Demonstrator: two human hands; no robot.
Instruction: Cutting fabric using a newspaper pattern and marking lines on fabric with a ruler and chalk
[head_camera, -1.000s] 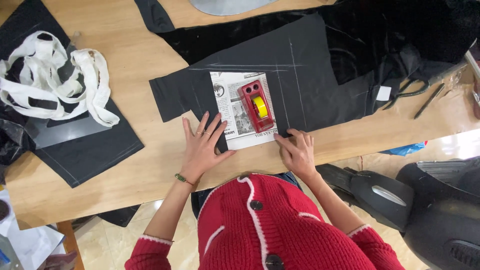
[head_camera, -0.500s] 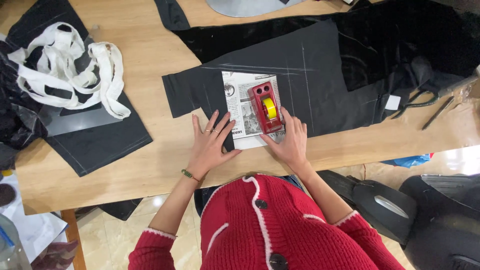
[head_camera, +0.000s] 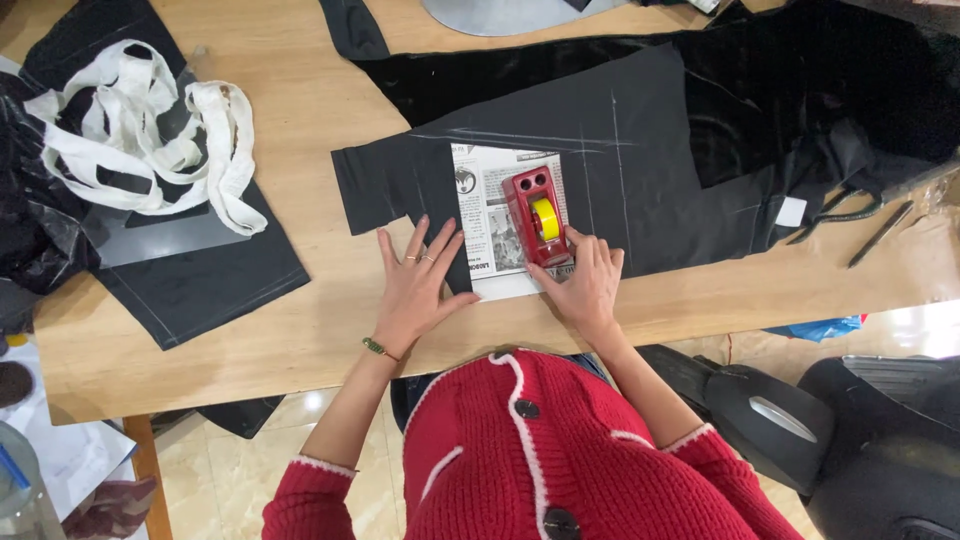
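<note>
My left hand (head_camera: 417, 283) lies flat with fingers spread on the wooden table (head_camera: 300, 330), its fingertips on the lower edge of a black fabric piece (head_camera: 640, 170) marked with chalk lines. A printed paper sheet (head_camera: 487, 225) lies on that fabric. On the paper stands a red tape dispenser (head_camera: 536, 215) with a yellow roll. My right hand (head_camera: 588, 283) rests at the dispenser's near end, fingers touching its base and the paper's lower right corner. I cannot tell whether it grips anything.
White fabric strips (head_camera: 150, 140) lie on dark cloth (head_camera: 200, 280) at the left. Black scissors (head_camera: 835, 215) and a pen (head_camera: 880, 235) sit at the right edge, near a small white tag (head_camera: 790, 211). A black chair (head_camera: 870, 440) stands at the lower right.
My right hand moved up from the fabric's lower edge to the near end of the tape dispenser. My left hand stayed flat in place.
</note>
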